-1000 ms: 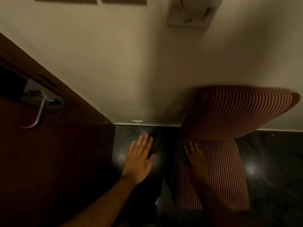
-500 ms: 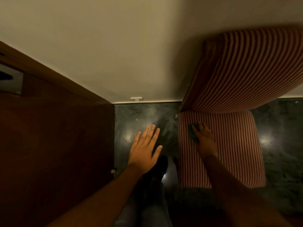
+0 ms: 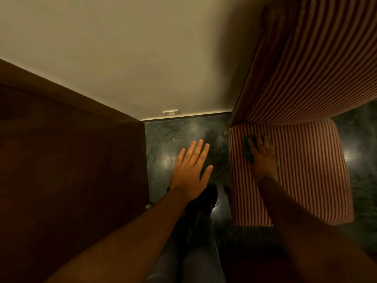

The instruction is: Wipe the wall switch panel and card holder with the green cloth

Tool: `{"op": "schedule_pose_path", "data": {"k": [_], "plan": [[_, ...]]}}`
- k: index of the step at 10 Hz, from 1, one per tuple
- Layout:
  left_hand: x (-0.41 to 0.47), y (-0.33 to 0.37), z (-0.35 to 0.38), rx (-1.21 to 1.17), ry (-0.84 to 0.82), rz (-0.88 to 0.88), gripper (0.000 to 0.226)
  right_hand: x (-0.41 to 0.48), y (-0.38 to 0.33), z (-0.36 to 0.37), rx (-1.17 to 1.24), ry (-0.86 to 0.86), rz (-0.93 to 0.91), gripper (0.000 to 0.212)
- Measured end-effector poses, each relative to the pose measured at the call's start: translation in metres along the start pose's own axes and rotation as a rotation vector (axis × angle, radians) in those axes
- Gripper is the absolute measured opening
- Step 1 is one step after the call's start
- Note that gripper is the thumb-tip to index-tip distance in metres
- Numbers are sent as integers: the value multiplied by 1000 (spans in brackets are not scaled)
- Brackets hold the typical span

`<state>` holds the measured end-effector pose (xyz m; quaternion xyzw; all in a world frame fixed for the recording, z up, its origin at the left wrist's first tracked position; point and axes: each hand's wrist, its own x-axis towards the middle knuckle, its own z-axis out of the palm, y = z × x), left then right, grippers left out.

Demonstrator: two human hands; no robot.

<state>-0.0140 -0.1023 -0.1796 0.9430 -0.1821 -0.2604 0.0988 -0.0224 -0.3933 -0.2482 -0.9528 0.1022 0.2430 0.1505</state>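
Dim room — striped chair (image 3: 306,78), perhaps marble floor (image 3: 163,144)

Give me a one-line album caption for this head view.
Right hand flat on green cloth atop striped chair; left hand open above floor.

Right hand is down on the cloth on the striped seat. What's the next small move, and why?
Probably close the right hand around the green cloth and lift it off the striped chair seat. The hand lies flat over the cloth, fingers spread, not yet gripping. The left hand hovers open and empty over the dark floor, and no switch panel is in view.
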Motion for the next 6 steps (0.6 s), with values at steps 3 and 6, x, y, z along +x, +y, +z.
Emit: {"op": "schedule_pose_path", "data": {"k": [3, 6], "plan": [[-9, -12, 4, 29, -47, -22, 77, -11, -3, 5, -95, -16, 0, 84], [-25, -13, -42, 35, 39, -28, 77, -37, -73, -41, -64, 139, -66, 82]]}}
